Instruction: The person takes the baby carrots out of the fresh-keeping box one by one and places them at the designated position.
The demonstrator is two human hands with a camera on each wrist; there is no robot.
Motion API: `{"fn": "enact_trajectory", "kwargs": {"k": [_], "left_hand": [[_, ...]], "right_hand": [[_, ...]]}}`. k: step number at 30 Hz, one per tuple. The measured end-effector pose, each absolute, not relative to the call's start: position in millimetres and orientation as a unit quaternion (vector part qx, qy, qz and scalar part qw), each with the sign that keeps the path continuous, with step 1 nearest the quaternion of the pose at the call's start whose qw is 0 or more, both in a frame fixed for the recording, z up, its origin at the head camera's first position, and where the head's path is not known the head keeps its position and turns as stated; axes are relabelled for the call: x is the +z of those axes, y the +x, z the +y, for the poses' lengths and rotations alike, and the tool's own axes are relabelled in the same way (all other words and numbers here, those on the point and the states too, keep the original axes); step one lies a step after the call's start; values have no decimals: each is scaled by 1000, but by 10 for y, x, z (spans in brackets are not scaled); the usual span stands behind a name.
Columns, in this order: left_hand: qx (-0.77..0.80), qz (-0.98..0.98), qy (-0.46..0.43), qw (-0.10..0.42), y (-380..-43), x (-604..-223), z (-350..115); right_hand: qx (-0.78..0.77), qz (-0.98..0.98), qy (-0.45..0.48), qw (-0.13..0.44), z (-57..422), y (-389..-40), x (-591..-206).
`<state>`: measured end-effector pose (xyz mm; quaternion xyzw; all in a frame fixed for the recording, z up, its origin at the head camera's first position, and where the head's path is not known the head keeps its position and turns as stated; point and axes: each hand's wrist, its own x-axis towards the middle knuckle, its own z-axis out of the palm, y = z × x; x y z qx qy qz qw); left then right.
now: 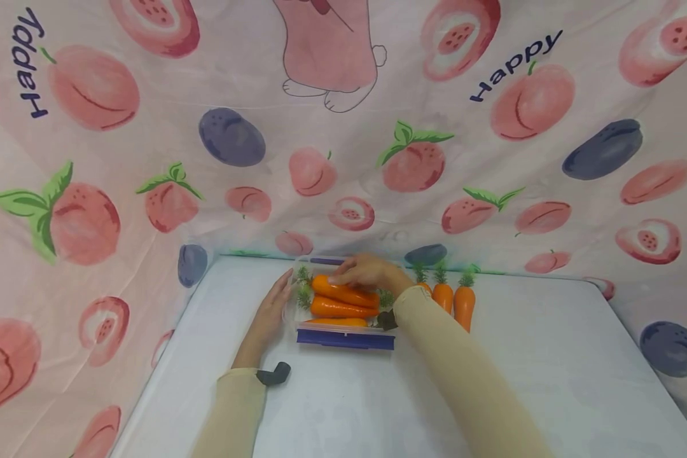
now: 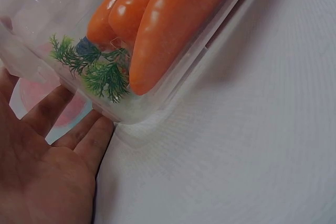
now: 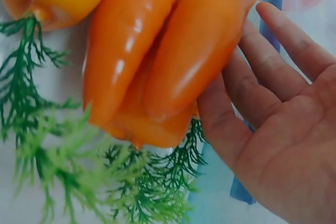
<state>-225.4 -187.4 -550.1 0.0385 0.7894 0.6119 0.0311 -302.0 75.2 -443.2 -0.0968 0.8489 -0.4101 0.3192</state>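
My left hand was spread with its fingers straight, touching the outside of the left wall of the clear box and gripping nothing. My right hand reached over the box's far right side, its fingers extended against the farthest carrot inside; I could not tell where its thumb lay. That carrot sat just behind the middle carrot, and the nearest carrot lay along the front wall. Leafy tops crowded the left end of the box. A purple flap hung outside the front rim. The box stood close to the far edge of the white table, near the fruit-print cloth, with a broad stretch of tabletop on my side. To the right, three loose carrots stood beyond my forearm, which partly covered them.
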Motion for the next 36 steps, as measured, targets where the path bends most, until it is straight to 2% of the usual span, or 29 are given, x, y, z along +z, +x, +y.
{"fn": "enact_trajectory", "kwargs": {"k": [6,23,36], "left_hand": [[618,784,43,27,-2262,-5513,-1882],[608,792,44,22,-2273,-5544,-1887],[603,796,51,16,-2256,-5513,-1876]], "right_hand": [[-403,847,-91,334,713,-3054,-4479],[-308,894,-88,313,640,-3098,-4489],[-307,892,-98,318,659,-3092,-4491]]}}
